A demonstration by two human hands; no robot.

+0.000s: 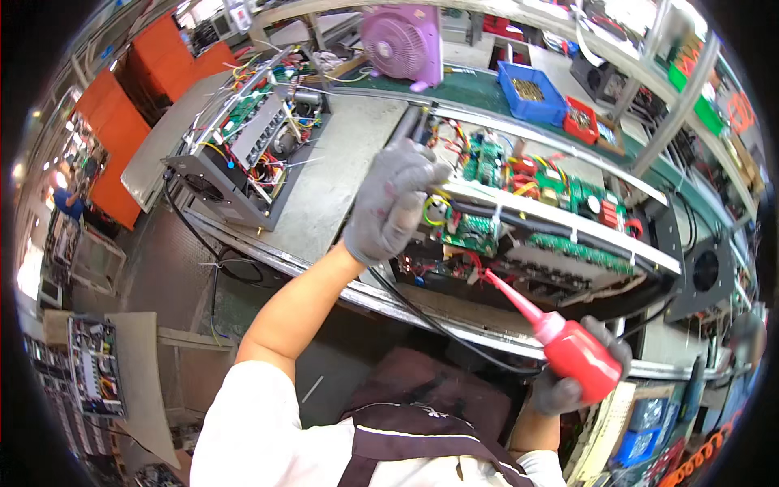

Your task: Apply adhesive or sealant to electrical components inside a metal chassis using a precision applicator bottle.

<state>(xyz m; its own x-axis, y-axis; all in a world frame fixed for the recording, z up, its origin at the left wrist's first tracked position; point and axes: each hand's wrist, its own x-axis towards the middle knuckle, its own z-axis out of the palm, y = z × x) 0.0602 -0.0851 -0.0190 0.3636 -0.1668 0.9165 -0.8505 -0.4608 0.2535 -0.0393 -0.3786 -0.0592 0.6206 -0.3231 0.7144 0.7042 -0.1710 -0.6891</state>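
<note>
In my right hand (560, 390), gloved in grey, is a red squeeze bottle (580, 357) with a long tapered nozzle. The bottle is tilted, and its tip points up and left toward the lower wiring of an open power unit (560, 235). That unit has green circuit boards, red and yellow wires and pale metal rails. At its left end is my left hand (389, 203), also in a grey glove. The fingers are curled closed next to the upper rail, and what they grip, if anything, is hidden.
Another open unit with a fan (235, 154) stands at the left of the bench. Behind are a purple fan (402, 47), a blue bin (531, 91) of small metal parts and a red bin (581, 120). A black cable (438, 326) hangs across the bench's near edge.
</note>
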